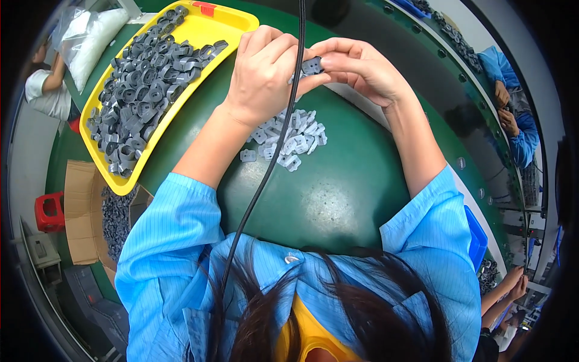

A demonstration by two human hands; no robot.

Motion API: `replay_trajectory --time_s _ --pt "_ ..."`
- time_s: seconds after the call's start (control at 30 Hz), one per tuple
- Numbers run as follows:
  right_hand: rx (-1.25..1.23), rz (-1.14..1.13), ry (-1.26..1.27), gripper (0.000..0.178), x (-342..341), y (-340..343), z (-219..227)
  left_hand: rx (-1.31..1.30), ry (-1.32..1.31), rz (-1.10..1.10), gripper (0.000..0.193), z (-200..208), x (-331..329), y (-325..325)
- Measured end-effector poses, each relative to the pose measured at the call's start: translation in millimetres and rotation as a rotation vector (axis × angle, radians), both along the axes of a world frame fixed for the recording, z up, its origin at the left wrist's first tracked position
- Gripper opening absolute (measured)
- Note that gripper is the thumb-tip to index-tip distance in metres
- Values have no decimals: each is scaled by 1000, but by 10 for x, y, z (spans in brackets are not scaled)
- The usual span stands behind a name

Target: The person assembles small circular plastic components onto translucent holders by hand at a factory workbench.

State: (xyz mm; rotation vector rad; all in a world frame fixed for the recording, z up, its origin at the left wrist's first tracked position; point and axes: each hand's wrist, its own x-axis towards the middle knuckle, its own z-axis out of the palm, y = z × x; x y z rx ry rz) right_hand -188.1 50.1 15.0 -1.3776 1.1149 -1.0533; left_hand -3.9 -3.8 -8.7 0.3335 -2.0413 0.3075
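Both my hands meet above the far part of the green table. Between them is a small dark grey plastic part [312, 66] with little holes in its face. My right hand [360, 67] pinches its right side between thumb and fingers. My left hand [265, 72] closes round its left side, the fingers curled, hiding part of it. Just below the hands lies a loose pile of small light grey plastic pieces [295, 136]. To the left, a yellow tray [175, 114] holds many dark grey ring-shaped plastic parts [142, 90].
A black cable [265, 175] hangs down across the view, in front of my left hand. An open cardboard box [81, 211] of dark parts stands at lower left, near a red stool [49, 212]. A clear bag [90, 48] lies beyond the tray. Co-workers' hands [505, 111] show at right.
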Motion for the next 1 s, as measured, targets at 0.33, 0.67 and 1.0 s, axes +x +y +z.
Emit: replay_trajectory --time_s 0.33,0.67,1.0 --pt "188 172 -210 15 -81 -84 -158 119 -19 -104 38 -58 -70 84" --pt "31 -492 408 28 -690 -264 -447 390 -448 618 53 193 693 -142" --pt "-254 -531 453 30 -402 -263 -329 528 -487 552 57 -50 1064 -561"
